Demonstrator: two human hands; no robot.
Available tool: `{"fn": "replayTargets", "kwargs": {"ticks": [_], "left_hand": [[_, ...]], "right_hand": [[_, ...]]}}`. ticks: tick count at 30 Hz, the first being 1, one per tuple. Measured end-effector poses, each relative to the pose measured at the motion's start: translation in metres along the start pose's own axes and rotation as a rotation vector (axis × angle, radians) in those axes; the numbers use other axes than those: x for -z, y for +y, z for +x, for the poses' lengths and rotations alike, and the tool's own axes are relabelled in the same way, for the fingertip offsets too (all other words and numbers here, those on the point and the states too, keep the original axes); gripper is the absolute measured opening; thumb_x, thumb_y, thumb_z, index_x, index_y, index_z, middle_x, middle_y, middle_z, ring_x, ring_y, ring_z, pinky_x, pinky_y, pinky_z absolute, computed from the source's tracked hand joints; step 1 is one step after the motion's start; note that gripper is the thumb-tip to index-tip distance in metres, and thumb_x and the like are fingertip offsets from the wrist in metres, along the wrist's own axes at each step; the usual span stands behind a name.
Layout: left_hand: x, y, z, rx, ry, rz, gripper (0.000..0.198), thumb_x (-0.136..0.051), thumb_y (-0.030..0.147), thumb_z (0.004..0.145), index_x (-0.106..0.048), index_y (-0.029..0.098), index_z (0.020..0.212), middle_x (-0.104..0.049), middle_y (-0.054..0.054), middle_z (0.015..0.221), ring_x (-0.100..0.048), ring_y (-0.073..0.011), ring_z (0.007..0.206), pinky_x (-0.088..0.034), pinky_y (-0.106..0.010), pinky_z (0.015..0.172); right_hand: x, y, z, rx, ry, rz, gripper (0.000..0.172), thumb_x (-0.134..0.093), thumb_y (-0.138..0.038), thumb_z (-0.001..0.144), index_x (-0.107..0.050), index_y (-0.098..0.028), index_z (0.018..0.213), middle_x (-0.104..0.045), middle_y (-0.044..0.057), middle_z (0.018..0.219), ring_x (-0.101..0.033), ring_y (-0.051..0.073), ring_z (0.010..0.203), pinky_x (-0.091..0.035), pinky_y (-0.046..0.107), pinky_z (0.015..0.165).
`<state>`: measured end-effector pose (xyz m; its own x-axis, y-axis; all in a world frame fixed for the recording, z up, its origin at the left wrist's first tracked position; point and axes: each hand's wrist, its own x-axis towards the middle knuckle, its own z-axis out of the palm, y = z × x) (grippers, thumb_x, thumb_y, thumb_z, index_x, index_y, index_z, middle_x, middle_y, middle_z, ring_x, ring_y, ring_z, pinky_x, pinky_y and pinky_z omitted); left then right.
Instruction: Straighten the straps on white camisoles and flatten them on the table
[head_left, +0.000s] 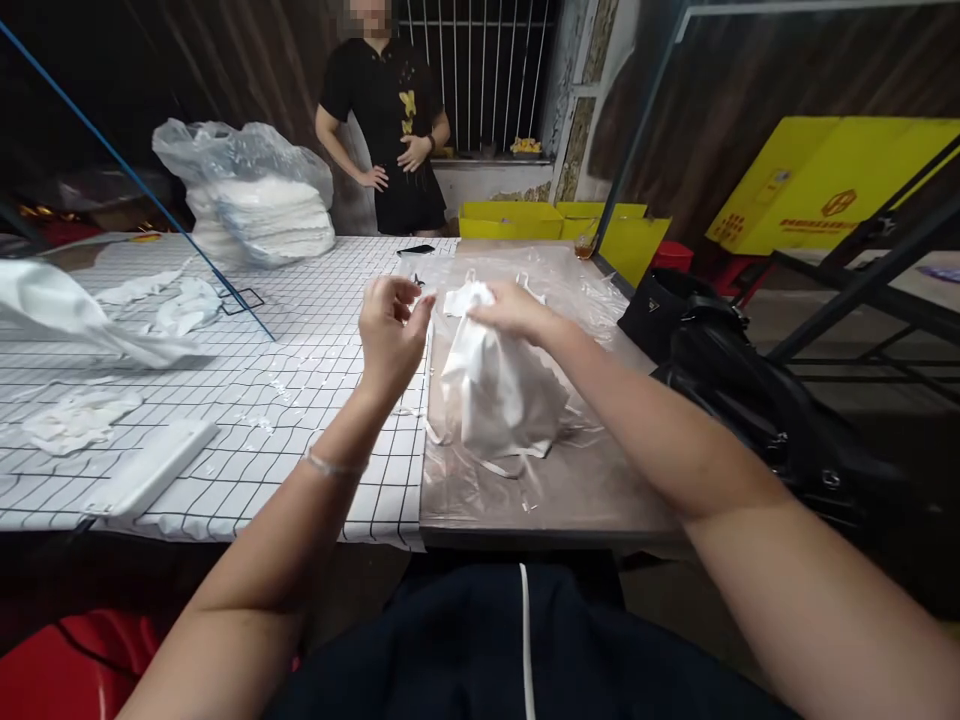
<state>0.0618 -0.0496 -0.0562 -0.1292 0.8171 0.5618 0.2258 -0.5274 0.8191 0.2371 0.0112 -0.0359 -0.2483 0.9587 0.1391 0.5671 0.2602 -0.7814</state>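
A white cloth garment (499, 395) with thin straps hangs bunched over the brown tabletop, its lower edge near the plastic film. My right hand (510, 308) is closed on its upper part. Left of it, my left hand (394, 320) is raised with fingers curled and thumb and fingertip close together; whatever lies between them is too small to make out. Beneath the garment, clear plastic film (480, 490) covers the brown surface, and a white strap trails onto it.
A checked cloth (300, 400) on the left bears white garments (82, 418), a white flat box (154, 470) and a plastic bag of stacked white cloth (262, 215). Black bags (720, 370) sit right. A person (386, 120) stands behind the table.
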Motion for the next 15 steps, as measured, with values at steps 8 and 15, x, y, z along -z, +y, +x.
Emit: {"fn": "replayTargets", "kwargs": {"ticks": [8, 15], "left_hand": [[-0.046, 0.014, -0.043, 0.284, -0.059, -0.259, 0.071, -0.079, 0.044, 0.072, -0.038, 0.029, 0.128, -0.046, -0.01, 0.129, -0.054, -0.0251, 0.116, -0.05, -0.032, 0.084], [-0.043, -0.034, 0.002, 0.127, -0.025, -0.007, 0.019, -0.06, 0.035, 0.082, -0.066, 0.02, 0.093, -0.066, -0.005, 0.091, -0.061, -0.0204, 0.09, -0.047, -0.03, 0.078]], "right_hand": [[0.052, -0.084, -0.004, 0.066, 0.296, 0.503, 0.027, -0.06, -0.004, 0.083, -0.051, -0.021, 0.102, -0.057, 0.001, 0.089, -0.062, 0.014, 0.075, -0.056, 0.031, 0.066], [0.091, -0.113, -0.041, 0.047, 0.362, 0.338, 0.022, -0.069, 0.006, 0.074, -0.062, -0.01, 0.088, -0.063, 0.004, 0.089, -0.065, 0.016, 0.087, -0.059, 0.028, 0.075]]}}
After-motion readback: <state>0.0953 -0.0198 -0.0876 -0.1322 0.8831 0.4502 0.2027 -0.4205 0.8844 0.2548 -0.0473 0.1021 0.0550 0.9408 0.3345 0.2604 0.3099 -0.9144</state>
